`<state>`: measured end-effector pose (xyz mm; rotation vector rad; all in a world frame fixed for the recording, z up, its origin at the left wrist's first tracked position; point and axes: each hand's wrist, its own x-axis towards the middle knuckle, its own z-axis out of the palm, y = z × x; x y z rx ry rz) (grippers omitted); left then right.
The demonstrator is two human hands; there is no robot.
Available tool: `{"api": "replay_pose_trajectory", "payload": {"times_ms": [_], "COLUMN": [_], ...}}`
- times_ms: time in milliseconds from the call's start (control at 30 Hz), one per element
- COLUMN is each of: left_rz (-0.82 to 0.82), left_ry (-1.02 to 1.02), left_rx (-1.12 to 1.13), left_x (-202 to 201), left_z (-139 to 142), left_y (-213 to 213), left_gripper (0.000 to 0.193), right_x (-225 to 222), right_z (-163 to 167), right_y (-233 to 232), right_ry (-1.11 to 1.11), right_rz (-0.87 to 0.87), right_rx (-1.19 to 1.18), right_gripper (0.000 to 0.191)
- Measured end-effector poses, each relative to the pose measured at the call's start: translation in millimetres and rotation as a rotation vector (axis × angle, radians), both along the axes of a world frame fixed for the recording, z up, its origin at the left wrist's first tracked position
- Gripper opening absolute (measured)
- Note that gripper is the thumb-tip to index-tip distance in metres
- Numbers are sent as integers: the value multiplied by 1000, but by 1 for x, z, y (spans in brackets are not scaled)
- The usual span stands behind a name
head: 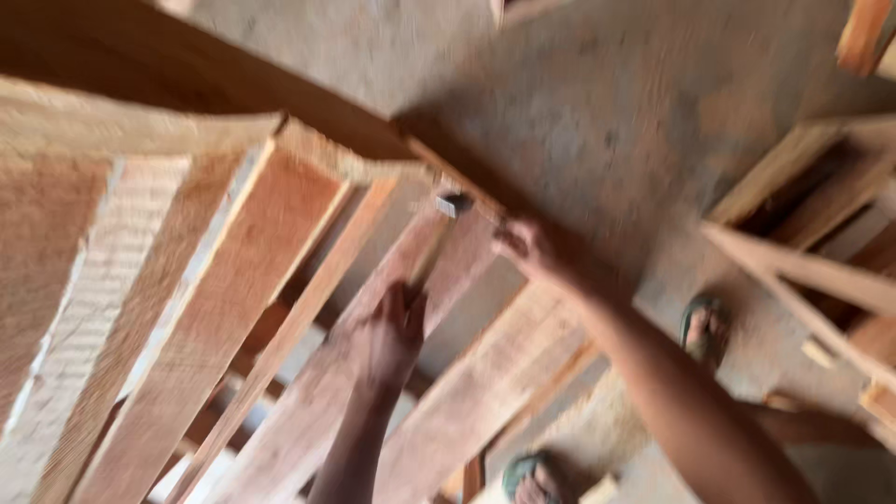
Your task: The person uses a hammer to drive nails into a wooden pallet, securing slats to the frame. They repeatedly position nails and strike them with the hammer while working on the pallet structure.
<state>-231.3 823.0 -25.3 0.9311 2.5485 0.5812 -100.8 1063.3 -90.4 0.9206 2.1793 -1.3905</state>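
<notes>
The frame is motion-blurred. My left hand [392, 329] grips the wooden handle of a hammer [455, 203], whose metal head points up towards the edge of a large dark board [308, 98]. My right hand [523, 245] is just right of the hammer head, with curled fingers against the end of a reddish plank [467, 392]. The blur hides whether it pinches anything. Several rough-sawn reddish planks [215, 308] lie side by side under both hands.
Sandalled feet show on the dusty floor, one [705, 327] to the right and one [532, 476] at the bottom. A wooden frame of slats [803, 271] stands at the right. Sawdust covers the floor [607, 103] beyond the planks.
</notes>
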Motion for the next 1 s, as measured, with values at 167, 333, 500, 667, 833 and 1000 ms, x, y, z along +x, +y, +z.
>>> {"api": "replay_pose_trajectory", "payload": {"times_ms": [167,333,500,667,833,1000], "left_rz": [-74,2,253,473,371,169], "left_ry": [-40,-19,-188,-508,-751,-677], "left_rx": [-142,41,31,8,-230,-250], "left_x": [2,-1,32,115,178,183], "left_z": [-8,-3,-27,-34,-33,-42], "left_y": [-5,-10,-70,-150,-185,-180], "left_gripper": [19,21,32,16,29,43], "right_x": [-9,-15,-36,-61,-64,-60], "right_z": [-10,15,20,10,15,15], "right_y": [-9,4,17,12,4,0], "right_ry": [91,-220,135,-10,-191,-119], "right_rz": [-203,33,67,-42,-53,-51], "right_rx": [-188,-30,32,-54,-49,72], "right_gripper": [39,38,50,49,51,59]}}
